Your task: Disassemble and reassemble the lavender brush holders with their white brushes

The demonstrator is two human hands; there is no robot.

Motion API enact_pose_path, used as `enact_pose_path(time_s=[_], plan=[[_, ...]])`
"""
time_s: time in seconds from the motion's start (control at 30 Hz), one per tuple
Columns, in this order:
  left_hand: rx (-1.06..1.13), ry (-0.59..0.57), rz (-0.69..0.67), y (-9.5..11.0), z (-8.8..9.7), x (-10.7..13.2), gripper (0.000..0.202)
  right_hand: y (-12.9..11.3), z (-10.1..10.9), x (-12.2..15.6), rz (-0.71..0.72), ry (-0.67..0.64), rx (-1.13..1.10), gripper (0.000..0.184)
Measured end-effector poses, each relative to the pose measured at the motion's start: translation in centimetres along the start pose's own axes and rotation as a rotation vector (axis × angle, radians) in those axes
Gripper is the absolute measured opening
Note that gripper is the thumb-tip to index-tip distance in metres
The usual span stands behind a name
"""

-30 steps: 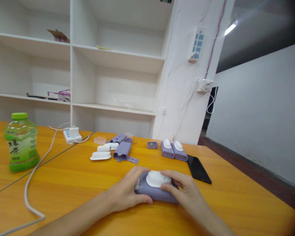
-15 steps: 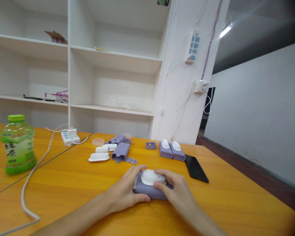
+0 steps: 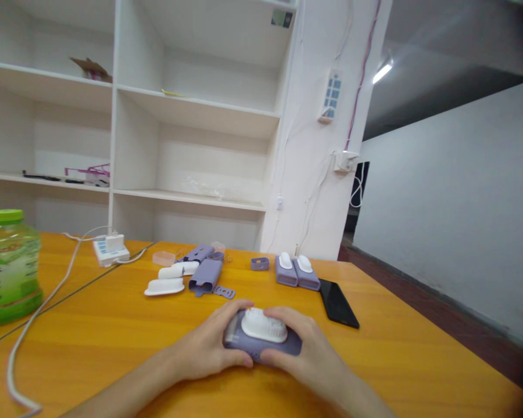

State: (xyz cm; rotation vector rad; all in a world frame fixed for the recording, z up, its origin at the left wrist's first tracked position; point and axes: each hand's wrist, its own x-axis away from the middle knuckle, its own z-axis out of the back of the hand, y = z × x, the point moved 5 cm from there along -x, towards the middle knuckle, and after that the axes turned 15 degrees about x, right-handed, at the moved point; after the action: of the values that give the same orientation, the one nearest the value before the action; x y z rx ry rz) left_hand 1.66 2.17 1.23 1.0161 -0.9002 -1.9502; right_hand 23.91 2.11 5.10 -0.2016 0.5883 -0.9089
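Between my two hands is a purple plastic case [image 3: 261, 345] with a white oval ribbed piece [image 3: 264, 326] on its top, held just over or on the table. My left hand [image 3: 215, 342] grips the case's left end, thumb along the near side and fingers behind. My right hand [image 3: 298, 345] holds the right end, thumb on the near side and index finger by the white piece. Beyond them lie an open purple sleeve [image 3: 206, 276], a flat purple piece with holes [image 3: 224, 291] and a white oval shell [image 3: 164, 286].
Two purple cases with white tops [image 3: 286, 273] stand at the back right, beside a black phone [image 3: 339, 303]. A small purple ring [image 3: 260, 264] sits left of them. A green-capped bottle [image 3: 11, 273], a white cable [image 3: 17, 354] and a power strip [image 3: 110, 252] are on the left.
My right thumb and fingers have shifted from the white piece's top towards the case's right end and near side. The head view has turned slightly right.
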Motion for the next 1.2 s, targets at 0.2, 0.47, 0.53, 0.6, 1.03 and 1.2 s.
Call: enact_pose_path(time_s=[0.2,0.47,0.53,0.6,1.03,1.2], plan=[[-0.143,-0.052,-0.101,-0.4,-0.2,0.1,0.089,1.6,0.7,2.3,0.109,-0.156,0.178,0.083],[-0.637,0.155,-0.163,-0.2,1.1,-3.4,0.044,4.0,-0.8,2.0,-0.153,0.074,0.474,0.077],[-0.687,0.131,-0.178,-0.2,1.4,-6.9,0.040,3.9,-0.7,1.9,-0.169,0.068,0.475,0.078],[-0.746,0.092,-0.182,-0.7,1.3,-10.9,0.036,3.8,-0.4,1.7,-0.145,0.033,0.452,0.089],[-0.952,0.089,-0.072,-2.1,2.4,-15.5,0.029,6.3,-5.7,0.0,0.246,0.139,0.822,0.094],[-0.925,0.188,-0.138,3.0,4.2,-8.0,0.024,3.3,-5.5,-1.6,0.167,0.072,0.837,0.098]])
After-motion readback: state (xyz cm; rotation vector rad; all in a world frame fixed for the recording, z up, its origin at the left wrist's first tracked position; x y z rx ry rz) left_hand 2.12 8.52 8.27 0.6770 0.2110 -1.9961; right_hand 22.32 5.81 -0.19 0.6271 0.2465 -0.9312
